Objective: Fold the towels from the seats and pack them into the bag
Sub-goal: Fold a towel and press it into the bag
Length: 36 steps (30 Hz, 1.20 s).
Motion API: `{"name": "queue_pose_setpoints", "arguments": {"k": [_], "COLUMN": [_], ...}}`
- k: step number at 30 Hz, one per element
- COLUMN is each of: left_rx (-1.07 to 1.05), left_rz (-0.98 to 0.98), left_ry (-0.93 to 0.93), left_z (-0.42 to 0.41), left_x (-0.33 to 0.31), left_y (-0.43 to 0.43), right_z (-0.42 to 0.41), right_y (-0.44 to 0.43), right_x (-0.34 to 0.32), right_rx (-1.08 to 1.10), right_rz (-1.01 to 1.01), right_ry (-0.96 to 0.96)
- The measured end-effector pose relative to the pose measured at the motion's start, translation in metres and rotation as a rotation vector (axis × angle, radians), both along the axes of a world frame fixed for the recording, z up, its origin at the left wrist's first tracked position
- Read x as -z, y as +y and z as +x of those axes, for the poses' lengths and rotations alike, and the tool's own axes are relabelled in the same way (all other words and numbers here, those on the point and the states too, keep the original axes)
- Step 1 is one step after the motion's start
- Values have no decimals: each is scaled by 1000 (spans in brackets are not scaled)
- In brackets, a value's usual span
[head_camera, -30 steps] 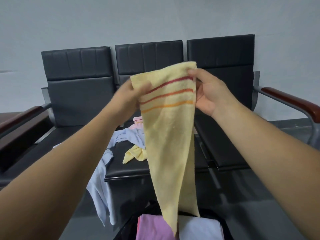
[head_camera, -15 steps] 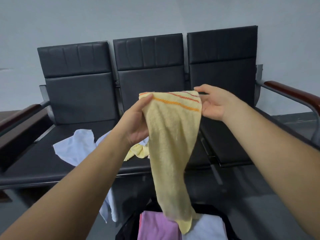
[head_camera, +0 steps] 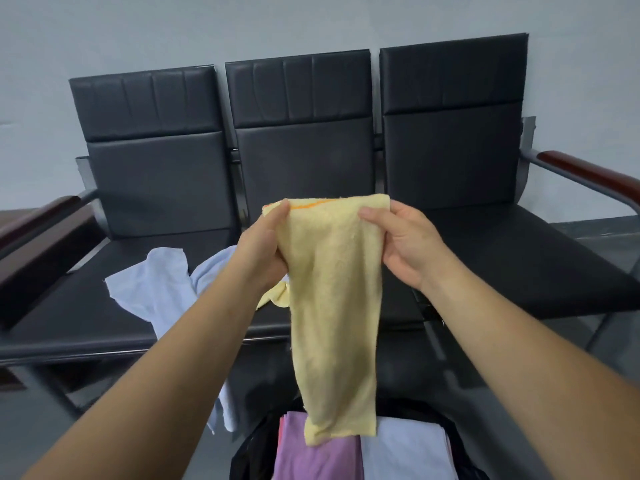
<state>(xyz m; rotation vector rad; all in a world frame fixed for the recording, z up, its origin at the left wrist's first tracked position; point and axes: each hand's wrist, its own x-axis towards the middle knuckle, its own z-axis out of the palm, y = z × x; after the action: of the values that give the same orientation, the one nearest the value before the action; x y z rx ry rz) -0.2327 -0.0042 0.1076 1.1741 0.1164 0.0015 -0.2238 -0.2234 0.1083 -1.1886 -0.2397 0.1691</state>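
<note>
Dim, flat indoor light, with soft shadow under the seats. The wide lens bows seats and armrests at the edges. Near forearms look slightly soft.

Both hands hold a yellow towel, seemingly folded, above the bag.

Bench stood against wall; loose towels lay on its left and middle seats; bag sat before it, folded towels inside; held towel hung above bag.
</note>
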Motion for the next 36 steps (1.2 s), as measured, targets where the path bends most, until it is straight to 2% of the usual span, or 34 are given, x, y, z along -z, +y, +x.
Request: {"name": "queue_pose_setpoints", "arguments": {"k": [2, 6, 8, 12, 16, 19, 23, 26, 31, 36], "left_rx": [166, 293, 301, 298, 276, 343, 517, 556, 610, 436], "left_rz": [65, 632, 748, 615, 438, 412, 245, 167, 169, -95], "left_ry": [-41, -159, -142, -159, -68, -61, -4, 59, 162, 114], "left_z": [-2, -12, -17, -20, -19, -19, -23, -24, -32, -31], "left_x": [11, 41, 55, 60, 56, 58, 63, 63, 69, 77], "left_y": [2, -5, -10, -27, -39, -35, -30, -28, -24, -29], "right_z": [3, 9, 10, 9, 11, 13, 16, 17, 23, 18], "right_y": [5, 6, 3, -3, -7, -13, -20, -24, -29, -20], "right_x": [-8, -21, -27, -33, -34, -35, -29, -22, 4, 42], "right_rx": [33, 78, 99, 102, 79, 94, 66, 85, 141, -24], "right_rz": [34, 127, 113, 69, 28, 9, -69, -112, -87, 107], "right_ry": [22, 62, 60, 62, 54, 50, 39, 64, 224, 281]}}
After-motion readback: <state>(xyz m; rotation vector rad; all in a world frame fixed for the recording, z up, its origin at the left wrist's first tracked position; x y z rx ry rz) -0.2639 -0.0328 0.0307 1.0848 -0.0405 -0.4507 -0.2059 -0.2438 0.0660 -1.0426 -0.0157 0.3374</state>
